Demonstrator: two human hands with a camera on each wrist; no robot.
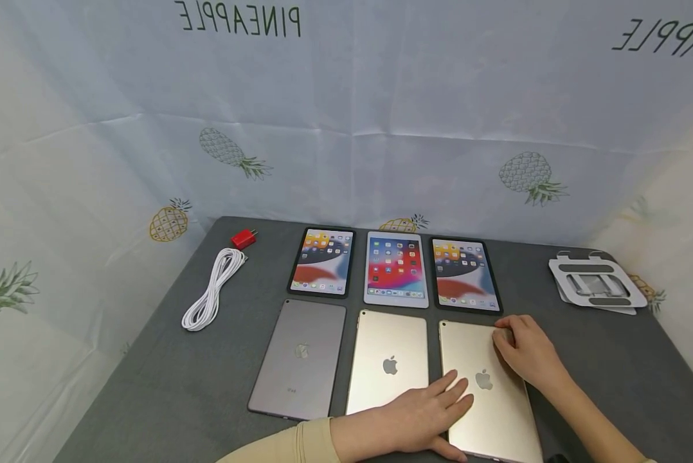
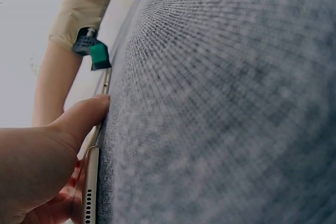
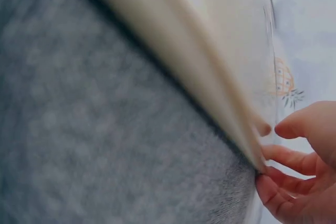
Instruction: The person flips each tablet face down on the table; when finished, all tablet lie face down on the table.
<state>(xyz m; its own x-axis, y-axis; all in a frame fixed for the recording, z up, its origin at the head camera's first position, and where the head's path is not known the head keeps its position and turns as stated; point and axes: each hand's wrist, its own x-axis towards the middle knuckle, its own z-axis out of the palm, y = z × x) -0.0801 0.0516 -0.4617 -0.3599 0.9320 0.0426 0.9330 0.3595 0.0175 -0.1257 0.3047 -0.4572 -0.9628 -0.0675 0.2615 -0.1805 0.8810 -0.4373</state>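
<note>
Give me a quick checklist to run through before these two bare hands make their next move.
1. Rightmost flat gold metal tablet lying back-up: ok.
2. Bare right hand at its far right corner: ok, touching.
3. Middle flat gold metal tablet uncovered: not ok, bare left hand overlaps it in the head view.
4. Coiled white cable apart from the tablets: ok.
5. Rightmost tablet's screen undamaged: cannot tell, hidden underneath.

Smooth, satin metal tablet backs (image 1: 491, 402), smooth glass-like screens (image 1: 396, 267), rough matt tablecloth (image 1: 167, 386)
</note>
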